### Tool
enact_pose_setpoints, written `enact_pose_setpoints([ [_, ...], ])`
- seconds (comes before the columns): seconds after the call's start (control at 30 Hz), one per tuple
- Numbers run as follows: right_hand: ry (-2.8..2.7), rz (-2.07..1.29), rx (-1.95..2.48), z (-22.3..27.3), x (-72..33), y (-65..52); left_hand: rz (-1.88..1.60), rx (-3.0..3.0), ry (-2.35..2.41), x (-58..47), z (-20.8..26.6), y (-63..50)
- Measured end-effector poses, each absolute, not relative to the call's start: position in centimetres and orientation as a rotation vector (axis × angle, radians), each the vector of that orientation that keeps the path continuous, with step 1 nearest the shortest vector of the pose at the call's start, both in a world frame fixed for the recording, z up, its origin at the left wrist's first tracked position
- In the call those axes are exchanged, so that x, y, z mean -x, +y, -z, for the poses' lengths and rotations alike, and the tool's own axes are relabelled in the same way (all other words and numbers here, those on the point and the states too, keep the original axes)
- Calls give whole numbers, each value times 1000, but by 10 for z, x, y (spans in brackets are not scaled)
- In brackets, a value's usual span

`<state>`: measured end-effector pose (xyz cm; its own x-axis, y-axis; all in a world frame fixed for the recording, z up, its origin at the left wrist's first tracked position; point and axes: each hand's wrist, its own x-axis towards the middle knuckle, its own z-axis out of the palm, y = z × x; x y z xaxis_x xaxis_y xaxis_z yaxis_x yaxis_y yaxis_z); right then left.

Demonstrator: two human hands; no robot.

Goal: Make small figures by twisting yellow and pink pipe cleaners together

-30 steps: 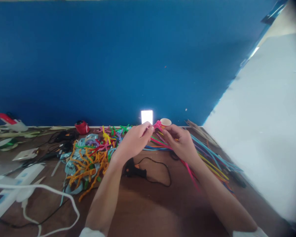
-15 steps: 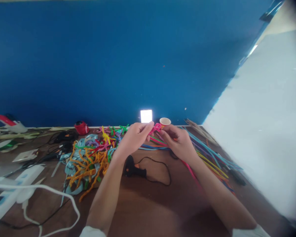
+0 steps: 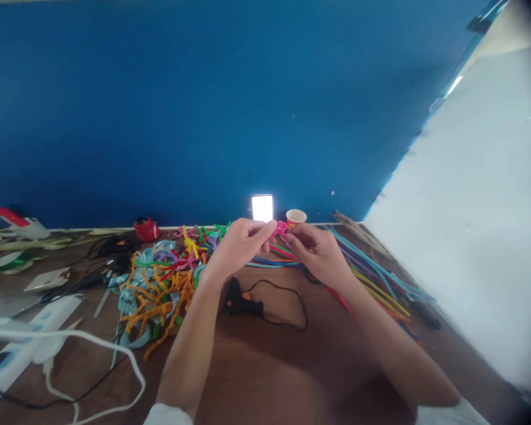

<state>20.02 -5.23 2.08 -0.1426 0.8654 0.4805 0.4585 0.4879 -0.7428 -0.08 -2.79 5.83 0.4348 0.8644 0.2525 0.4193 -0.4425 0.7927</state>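
Note:
Between my hands is a pink pipe cleaner (image 3: pixel 281 228), bent into a small looped shape. My left hand (image 3: pixel 246 243) pinches it from the left with thumb and fingers. From the right, my right hand (image 3: pixel 315 248) has its fingertips closed at the other side of the loop. Behind them a paper cup (image 3: pixel 296 217) and a bright lit panel (image 3: pixel 262 209) stand against the wall. Long coloured pipe cleaners (image 3: pixel 380 295) lie under and beyond my right forearm. A black glue gun (image 3: pixel 243 302) with its cord rests on the table below my hands.
Left of my forearm is a heap of orange twisted pipe cleaners (image 3: pixel 161 298) mixed with pale blue ribbon. A red object (image 3: pixel 146 229) sits by the blue wall (image 3: pixel 181 118). A white power strip (image 3: pixel 39 330) and cables occupy the left front; a white panel (image 3: pixel 482 206) rises at right.
Both hands stay almost in place, still holding the pink pipe cleaner. The pink strand hanging below my right hand has shifted slightly and shows less.

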Motion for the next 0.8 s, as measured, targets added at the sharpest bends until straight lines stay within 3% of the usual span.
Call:
enact_pose_setpoints([
  [0.8,-1839,-656,1073,-20,-199,-48,-894,-1845,937,-3,-59,-26],
])
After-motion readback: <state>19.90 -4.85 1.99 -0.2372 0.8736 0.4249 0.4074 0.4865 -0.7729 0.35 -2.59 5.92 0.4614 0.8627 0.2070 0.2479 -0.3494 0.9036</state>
